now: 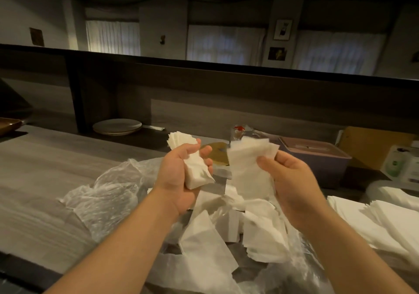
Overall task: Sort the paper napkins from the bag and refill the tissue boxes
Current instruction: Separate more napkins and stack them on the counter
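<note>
Napkin bundle point(192, 157) upright, leaning left

Single head-worn wide-angle view, looking forward and slightly down from the near edge of the grey wood-grain counter point(52, 169). Close on raised forearms; far edge, dark raised ledge point(226, 67) and curtained back wall behind. No second view.

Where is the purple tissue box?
In the head view, the purple tissue box sits on the right side of the counter, just behind the right hand and its napkins.
</note>
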The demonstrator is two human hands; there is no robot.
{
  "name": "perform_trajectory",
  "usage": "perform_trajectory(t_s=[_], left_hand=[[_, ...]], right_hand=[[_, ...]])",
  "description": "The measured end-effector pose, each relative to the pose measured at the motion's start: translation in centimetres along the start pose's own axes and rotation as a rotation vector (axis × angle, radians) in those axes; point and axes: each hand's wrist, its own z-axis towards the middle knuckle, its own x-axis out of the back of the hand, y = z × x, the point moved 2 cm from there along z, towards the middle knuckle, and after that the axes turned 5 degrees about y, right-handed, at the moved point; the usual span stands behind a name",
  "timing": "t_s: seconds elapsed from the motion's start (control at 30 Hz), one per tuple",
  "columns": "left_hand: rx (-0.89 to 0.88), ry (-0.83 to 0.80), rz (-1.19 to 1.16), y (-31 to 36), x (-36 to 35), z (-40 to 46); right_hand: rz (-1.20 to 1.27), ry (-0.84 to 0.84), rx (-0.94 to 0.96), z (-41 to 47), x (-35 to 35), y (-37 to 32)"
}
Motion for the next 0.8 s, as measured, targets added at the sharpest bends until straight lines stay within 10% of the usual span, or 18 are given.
perform_trajectory(t_s=[0.13, 0.4, 0.5, 0.63, 0.8], left_hand=[[0.127, -0.129, 0.209, -0.5, -0.6, -1.0], [0.253, -0.277, 0.295, -2.1, -1.3, -2.3], [0.303, -0.267, 0.292, -2.2, -1.4, -2.4], [0.388, -0.272, 0.275, -2.3, -1.5, -2.2], [0.284, -0.347, 0.234, -2.3, -1.5, -2.5]], right_hand=[[0.303, -0.193, -0.151, -0.9, -0.7, -0.8], [-0.081, -0.12, -0.182, -1.6, -2.4, -0.2], [-0.289, -0.049, 0.009, -1.4, -2.2, -0.2], [-0.611, -0.381, 0.352, -2.4, -1.6, -0.7], [-0.903, -0.419, 0.405, -2.7, -2.5, -0.5]])
